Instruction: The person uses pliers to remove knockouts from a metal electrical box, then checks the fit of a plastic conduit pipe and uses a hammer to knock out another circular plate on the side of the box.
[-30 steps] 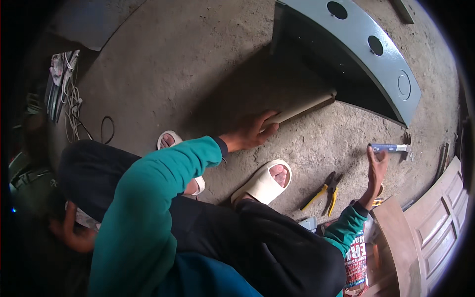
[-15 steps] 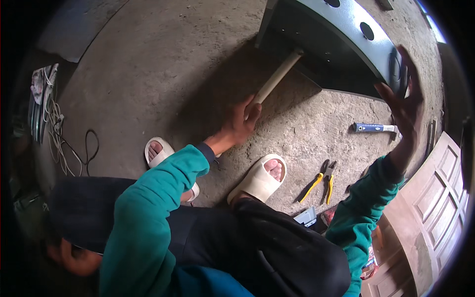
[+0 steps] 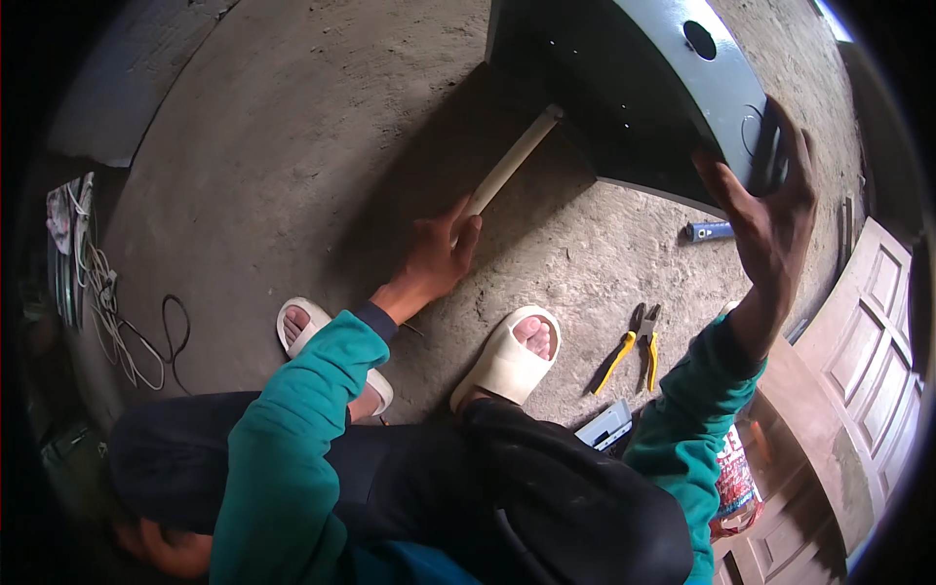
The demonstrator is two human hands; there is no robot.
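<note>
My left hand (image 3: pixel 436 255) is closed round one end of a pale wooden stick (image 3: pixel 517 161). The stick slants up and away, its far end beside the open side of a dark grey metal box (image 3: pixel 720 93). On the box's glossy face is a round hole; several small holes dot its inner panel. My right hand (image 3: pixel 775 210) grips the box's near right corner, thumb on the near side and fingers over the outer face. The box stands tilted above the floor, and whether it rests on it I cannot tell. A blue hammer handle (image 3: pixel 709 231) lies below it, the head hidden behind my right hand.
Yellow-handled pliers (image 3: pixel 639 346) lie spread on the rough concrete floor (image 3: pixel 263 156), near my sandalled foot (image 3: pixel 512 356). A small grey case (image 3: pixel 605 425) sits beside my knee. Wooden panels (image 3: pixel 868 361) lean at the right; cables (image 3: pixel 107 302) hang at the left.
The box and both hands have shifted left in view, and the stick has come lower with my left hand. My right hand now covers the hammer's head, which showed before.
</note>
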